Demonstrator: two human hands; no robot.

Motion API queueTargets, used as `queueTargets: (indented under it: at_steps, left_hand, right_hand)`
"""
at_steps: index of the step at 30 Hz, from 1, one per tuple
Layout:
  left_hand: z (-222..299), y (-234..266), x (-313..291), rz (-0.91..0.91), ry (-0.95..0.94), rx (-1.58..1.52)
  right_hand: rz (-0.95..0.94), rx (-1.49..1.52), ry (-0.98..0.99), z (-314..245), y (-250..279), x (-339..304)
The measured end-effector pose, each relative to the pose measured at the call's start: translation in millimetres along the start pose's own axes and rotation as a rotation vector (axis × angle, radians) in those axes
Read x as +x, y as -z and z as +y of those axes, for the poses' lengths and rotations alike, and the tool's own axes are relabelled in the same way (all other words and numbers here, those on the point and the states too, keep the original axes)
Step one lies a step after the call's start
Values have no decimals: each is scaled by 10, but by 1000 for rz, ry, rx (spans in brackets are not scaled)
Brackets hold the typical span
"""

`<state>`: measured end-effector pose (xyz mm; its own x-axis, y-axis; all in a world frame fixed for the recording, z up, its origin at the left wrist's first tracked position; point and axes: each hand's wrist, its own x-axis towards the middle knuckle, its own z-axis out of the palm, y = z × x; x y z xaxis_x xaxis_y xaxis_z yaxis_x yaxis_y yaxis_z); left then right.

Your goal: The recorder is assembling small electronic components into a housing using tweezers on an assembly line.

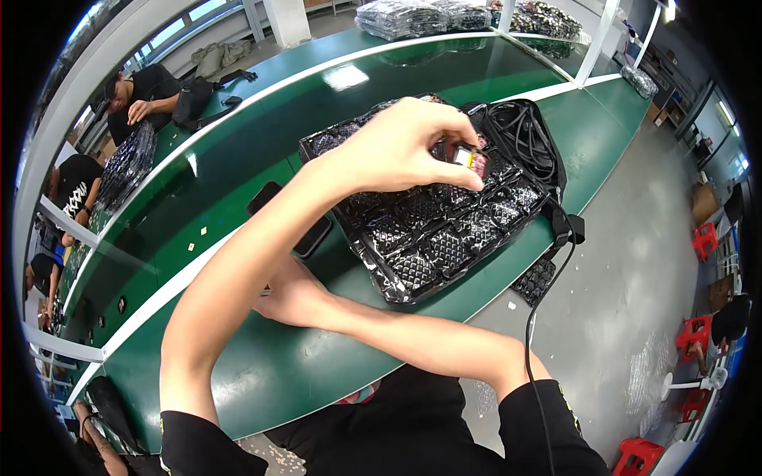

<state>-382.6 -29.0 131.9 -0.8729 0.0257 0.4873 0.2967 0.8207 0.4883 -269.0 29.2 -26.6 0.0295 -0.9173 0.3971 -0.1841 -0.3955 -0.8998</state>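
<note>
My left hand (417, 147) reaches over a shiny black quilted-looking pack (444, 242) divided into padded squares. Between its thumb and fingers is a small dark red object (475, 161) with a white and yellow patch; its exact kind does not show. My right hand (292, 295) crosses beneath my left forearm, low over the green table. Its fingers are mostly hidden behind that forearm. A black phone-like slab (316, 238) lies beside the pack, partly covered by my left forearm.
Black cables (520, 135) lie coiled at the pack's far right, and one cord runs down past my right arm. A white rail (171, 297) divides the green table (262, 373). Co-workers sit at the left, one with a black pack (131, 163). Red stools (639, 456) stand at right.
</note>
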Motion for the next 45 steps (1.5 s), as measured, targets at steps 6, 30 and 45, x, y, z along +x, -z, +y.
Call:
queueTargets:
  at_steps: [6,30,45]
  left_hand:
    - [-459,-377,491,-349,-14,264]
    - [-68,2044,-6044,482,1567,1100]
    - [589,767,-4284,225,657,17]
  right_hand:
    - [-65,48,-29,-233,104,-8]
    - [-63,-170,-20,-200,-23,-2]
    - [11,56,-277,-155,10,33]
